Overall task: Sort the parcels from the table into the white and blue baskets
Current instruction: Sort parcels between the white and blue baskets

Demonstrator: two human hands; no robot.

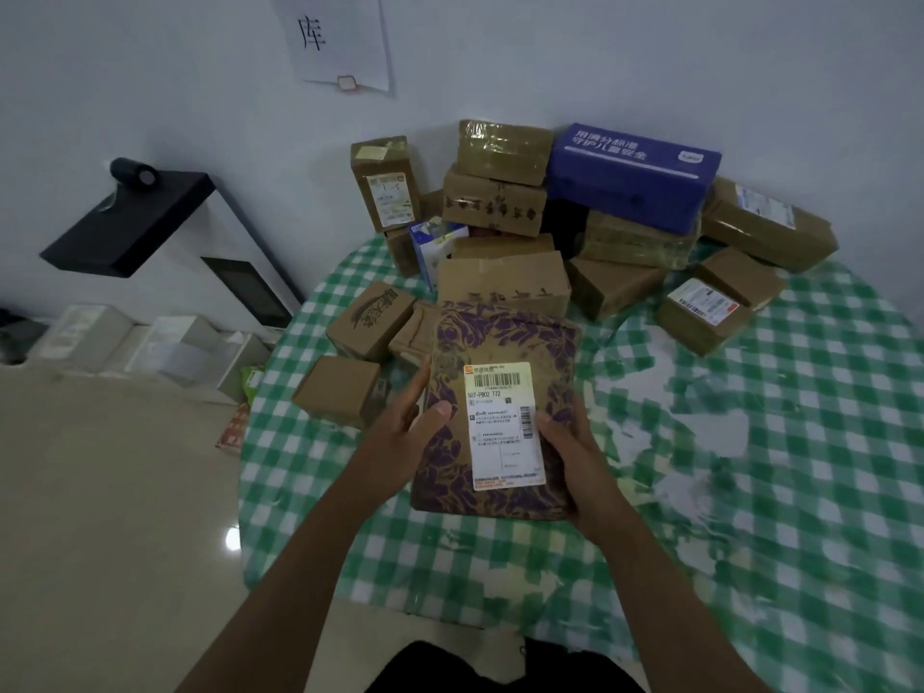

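In the head view, the left hand [410,432] and right hand [567,442] each grasp a side edge of a flat brown cardboard parcel with purple floral print [500,342], held just above the round desk in a green-and-white checked cloth [750,442]. Its long axis runs away from the person, white shipping label [504,425] up and readable. This looks like the label-reading step; neither basket shows, so the next move calls for turning to find the right one.

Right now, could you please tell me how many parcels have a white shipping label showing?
4: the purple-patterned parcel held in both hands, the upright box at back left, the box at right, and the far-right box. Other labels may be hidden.
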